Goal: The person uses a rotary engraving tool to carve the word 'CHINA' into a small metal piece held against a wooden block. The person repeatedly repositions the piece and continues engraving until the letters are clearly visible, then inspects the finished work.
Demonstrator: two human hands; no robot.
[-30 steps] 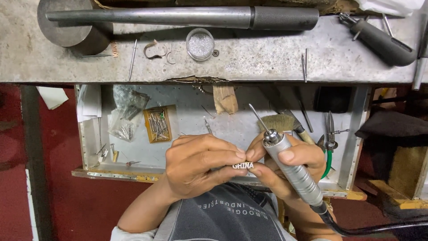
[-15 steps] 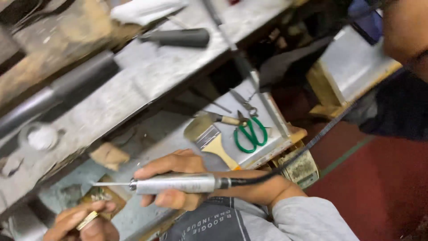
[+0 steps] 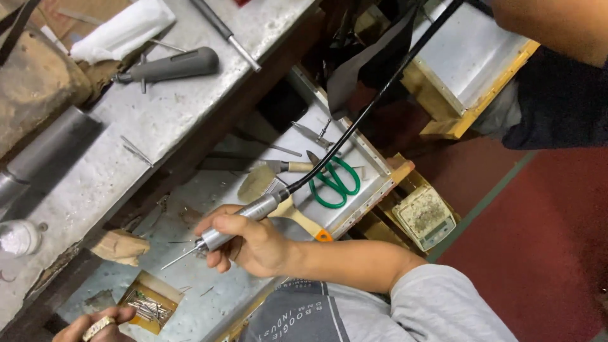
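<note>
Head view shows the right hand (image 3: 253, 244) clenched around a silver rotary handpiece (image 3: 237, 221), its thin bit pointing toward the drawer tray's (image 3: 373, 161) lower left. At the bottom left corner, the left hand (image 3: 92, 328) pinches a gold ring (image 3: 98, 327), beside a small box of bits (image 3: 147, 308). Green scissors (image 3: 335, 180) and a brush (image 3: 278, 196) lie near the tray's right edge.

The left hand (image 3: 95, 328) is cut off by the bottom edge, so only the fingers and a gold ring (image 3: 98, 327) show. The right hand (image 3: 253, 244) hides the middle of the rotary handpiece (image 3: 244, 218). The paintbrush (image 3: 285, 206) is partly behind this tool. The small pins in the yellow box (image 3: 149, 309) are too small to count.
</note>
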